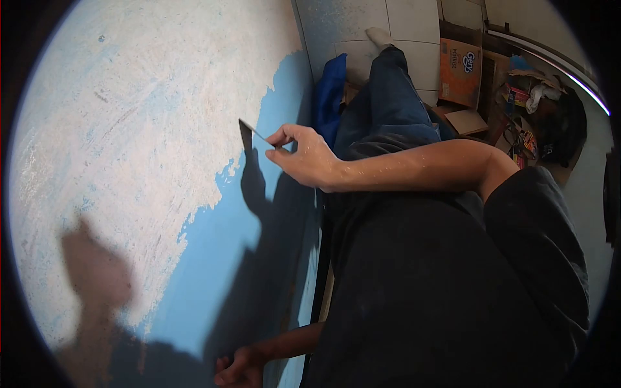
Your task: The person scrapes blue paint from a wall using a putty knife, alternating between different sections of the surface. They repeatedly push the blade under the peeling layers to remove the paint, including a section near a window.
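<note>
My right hand (301, 155) pinches a scraper (246, 134) between thumb and fingers. Its thin dark blade points at the painted wall (149, 116) and overlaps the border between the pale, scraped area and the blue paint (207, 252). Small pale specks dot the right hand and forearm. Low in the view, in shadow by the blue part of the wall, my left hand (239, 368) has its fingers curled, with nothing showing in them. The scraper's handle is mostly hidden by my fingers.
My outstretched legs (401, 97) extend toward a tiled surface (414, 22). Blue cloth (330, 97) lies between them and the wall. An orange cardboard box (460, 72), a black plastic bag (566, 126) and assorted clutter stand at the right. Shadows of my head and arm fall across the wall.
</note>
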A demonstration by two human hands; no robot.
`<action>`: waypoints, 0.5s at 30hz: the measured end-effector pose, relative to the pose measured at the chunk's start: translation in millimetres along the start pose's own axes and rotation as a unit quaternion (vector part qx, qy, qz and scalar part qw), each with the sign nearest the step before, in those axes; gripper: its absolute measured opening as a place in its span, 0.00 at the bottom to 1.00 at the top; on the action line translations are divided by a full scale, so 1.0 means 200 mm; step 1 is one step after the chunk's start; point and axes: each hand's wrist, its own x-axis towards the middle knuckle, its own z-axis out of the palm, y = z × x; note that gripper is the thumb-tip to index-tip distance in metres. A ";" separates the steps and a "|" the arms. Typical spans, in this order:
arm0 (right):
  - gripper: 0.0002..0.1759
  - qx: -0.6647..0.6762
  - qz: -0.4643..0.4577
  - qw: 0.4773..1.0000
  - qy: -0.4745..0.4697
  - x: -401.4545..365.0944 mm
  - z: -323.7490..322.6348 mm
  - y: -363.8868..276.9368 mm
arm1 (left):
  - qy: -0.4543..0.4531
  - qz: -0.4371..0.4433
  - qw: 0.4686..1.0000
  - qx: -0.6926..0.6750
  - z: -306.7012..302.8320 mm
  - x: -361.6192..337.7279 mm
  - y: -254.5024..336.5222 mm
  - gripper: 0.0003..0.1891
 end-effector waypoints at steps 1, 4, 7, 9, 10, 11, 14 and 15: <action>0.14 -0.005 -0.010 1.000 -0.012 -0.02 0.00 0.00 | -0.001 -0.001 1.000 -0.002 0.00 0.00 0.00 0.25; 0.14 -0.018 -0.021 0.999 -0.026 0.01 -0.04 0.02 | -0.014 0.016 0.999 0.027 -0.01 0.00 -0.02 0.26; 0.13 -0.024 -0.030 0.999 -0.024 0.02 -0.04 0.05 | -0.012 0.000 1.000 0.006 0.00 0.00 0.00 0.25; 0.13 -0.025 -0.047 0.999 -0.009 0.01 -0.03 0.06 | -0.001 -0.004 1.000 -0.002 0.01 0.01 0.08 0.25; 0.13 -0.023 -0.055 0.998 0.001 0.00 -0.01 0.06 | 0.005 -0.006 1.000 -0.007 0.01 0.01 0.11 0.25; 0.14 -0.021 -0.064 0.998 0.010 0.00 0.00 0.05 | 0.006 -0.005 1.000 -0.007 0.01 0.01 0.11 0.25; 0.13 -0.008 -0.066 0.998 0.001 0.00 -0.01 0.05 | 0.004 0.006 1.000 -0.004 0.01 0.02 0.11 0.25; 0.13 -0.010 -0.070 0.997 -0.001 0.01 -0.01 0.06 | 0.004 0.007 1.000 -0.003 0.01 0.02 0.12 0.25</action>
